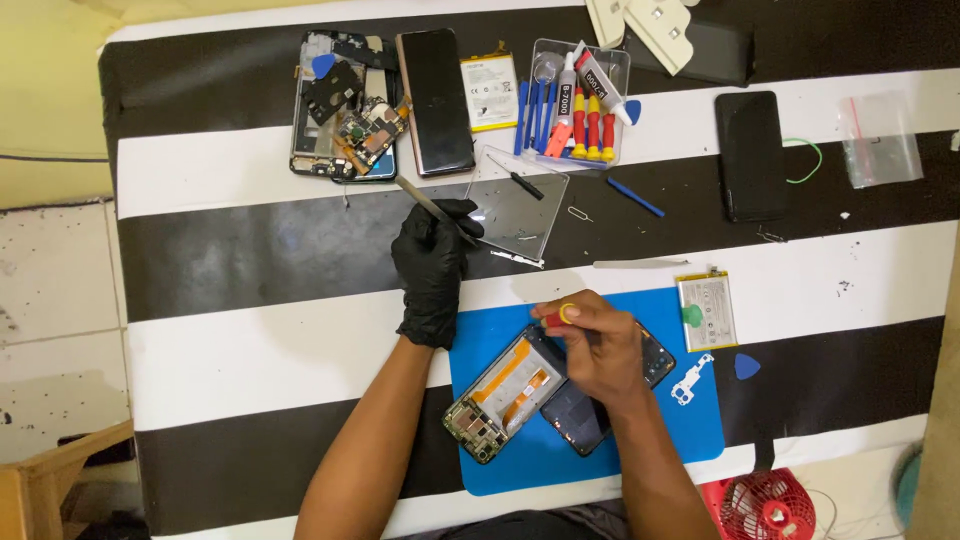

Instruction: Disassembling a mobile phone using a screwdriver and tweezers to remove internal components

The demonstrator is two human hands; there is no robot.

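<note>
My left hand [433, 265] wears a black glove and grips grey tweezers [425, 198] that point up and left, above the blue mat. My bare right hand [598, 345] holds a screwdriver with a red and yellow cap [562, 315], its tip hidden under my fingers, over an opened phone [505, 390] lying on the blue mat [690, 425]. The phone's orange flex cable and circuit board show. A second dark phone part [660, 362] lies partly under my right hand.
A black-and-white striped table [250, 330] holds another dismantled phone [345, 110], a dark screen [436, 100], two batteries [707, 310], a clear tray of screwdrivers [580, 110], a black phone [751, 155], a plastic bag [880, 140] and a red fan [765, 503].
</note>
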